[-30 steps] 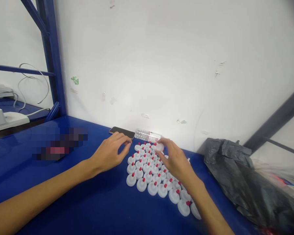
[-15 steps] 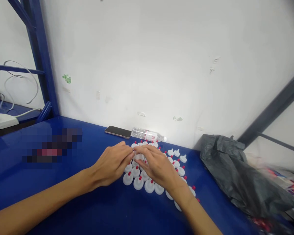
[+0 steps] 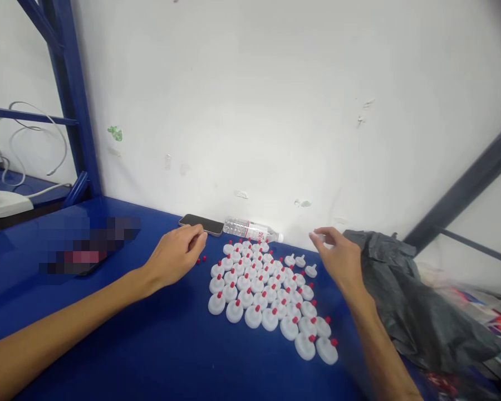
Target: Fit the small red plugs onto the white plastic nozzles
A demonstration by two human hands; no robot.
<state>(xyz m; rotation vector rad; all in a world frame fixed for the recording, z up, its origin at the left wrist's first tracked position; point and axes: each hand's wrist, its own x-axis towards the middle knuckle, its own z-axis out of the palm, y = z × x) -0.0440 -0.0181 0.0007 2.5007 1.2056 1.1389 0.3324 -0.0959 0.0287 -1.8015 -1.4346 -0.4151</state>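
Several white round caps with red tips (image 3: 264,289) stand in rows on the blue table (image 3: 158,345). My left hand (image 3: 176,255) rests left of the rows, fingers curled together, beside tiny loose red pieces (image 3: 201,259). My right hand (image 3: 339,257) hovers right of the rows near the black bag, pinching a small white cap (image 3: 319,238) between thumb and fingers. Three white caps (image 3: 300,262) stand apart at the back right of the group.
A phone (image 3: 201,223) and a lying clear water bottle (image 3: 250,229) sit against the white wall. A crumpled black plastic bag (image 3: 404,295) fills the right side. Blue rack posts (image 3: 70,94) and a white cable stand at left. A blurred-out item lies at left.
Both hands met over the top of the cap rows, then parted: my left hand drew back left, my right hand swung right toward the black bag with a white cap.
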